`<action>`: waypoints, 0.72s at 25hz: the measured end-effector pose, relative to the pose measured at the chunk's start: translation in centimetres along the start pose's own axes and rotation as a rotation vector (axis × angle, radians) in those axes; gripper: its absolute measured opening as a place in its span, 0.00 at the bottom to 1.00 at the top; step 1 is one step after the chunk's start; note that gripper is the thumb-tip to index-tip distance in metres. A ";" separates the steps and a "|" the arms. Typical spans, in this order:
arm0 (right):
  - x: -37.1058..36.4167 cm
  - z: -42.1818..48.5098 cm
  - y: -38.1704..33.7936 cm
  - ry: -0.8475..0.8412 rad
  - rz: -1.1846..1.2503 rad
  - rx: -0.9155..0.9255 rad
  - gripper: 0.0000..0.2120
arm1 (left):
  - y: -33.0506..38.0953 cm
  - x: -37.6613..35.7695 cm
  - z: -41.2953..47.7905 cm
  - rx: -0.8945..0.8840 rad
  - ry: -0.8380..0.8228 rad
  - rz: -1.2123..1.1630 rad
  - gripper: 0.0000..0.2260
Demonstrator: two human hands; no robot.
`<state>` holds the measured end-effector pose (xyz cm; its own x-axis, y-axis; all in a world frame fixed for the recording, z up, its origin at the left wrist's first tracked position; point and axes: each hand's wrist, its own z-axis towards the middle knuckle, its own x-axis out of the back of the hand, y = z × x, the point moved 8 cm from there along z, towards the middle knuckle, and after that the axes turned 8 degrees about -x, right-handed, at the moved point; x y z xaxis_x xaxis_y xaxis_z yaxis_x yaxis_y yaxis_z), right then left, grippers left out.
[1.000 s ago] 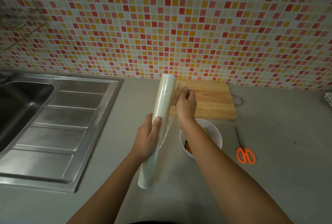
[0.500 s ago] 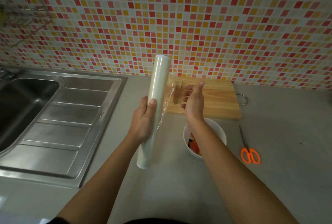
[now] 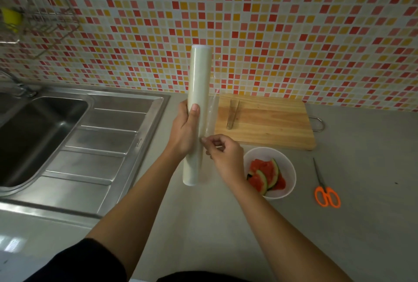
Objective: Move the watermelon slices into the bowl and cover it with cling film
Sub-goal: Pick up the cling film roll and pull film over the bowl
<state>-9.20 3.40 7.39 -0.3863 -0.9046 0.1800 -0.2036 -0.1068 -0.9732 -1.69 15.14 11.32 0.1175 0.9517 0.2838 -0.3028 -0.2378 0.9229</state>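
Observation:
My left hand point(image 3: 184, 131) grips a long roll of cling film point(image 3: 199, 91) around its middle and holds it upright above the counter. A narrow strip of clear film hangs loose along the roll's right side. My right hand point(image 3: 222, 154) pinches that loose film edge low on the roll, fingers curled. To the right of the roll, a white bowl point(image 3: 287, 164) stands on the counter with several watermelon slices point(image 3: 265, 174) inside, red flesh and green rind showing.
A wooden cutting board point(image 3: 271, 123) with metal tongs point(image 3: 231, 114) on it lies behind the bowl. Orange-handled scissors point(image 3: 324, 187) lie right of the bowl. A steel sink point(image 3: 67, 137) with drainboard fills the left. A wire rack point(image 3: 40, 19) hangs on the tiled wall.
My right hand dropped from the upper part of the roll to its lower part and now pinches the film edge. The roll rose and stands straighter. The bowl's contents came into view.

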 end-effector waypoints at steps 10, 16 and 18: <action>0.8 0.3 -0.1 0.018 -0.085 0.043 0.09 | 0.8 0.6 1.4 -0.016 0.091 -0.050 0.19; 0.4 -0.7 -0.7 0.110 -0.004 0.077 0.07 | 2.0 0.1 1.8 -0.084 0.129 -0.066 0.17; 0.4 -0.3 -1.2 0.130 -0.015 0.112 0.05 | 1.6 0.0 1.9 -0.076 0.141 -0.080 0.16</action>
<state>-9.41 3.30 8.65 -0.4984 -0.8425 0.2046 -0.1115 -0.1718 -0.9788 -0.35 14.35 13.31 0.0113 0.9860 0.1662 -0.3689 -0.1504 0.9172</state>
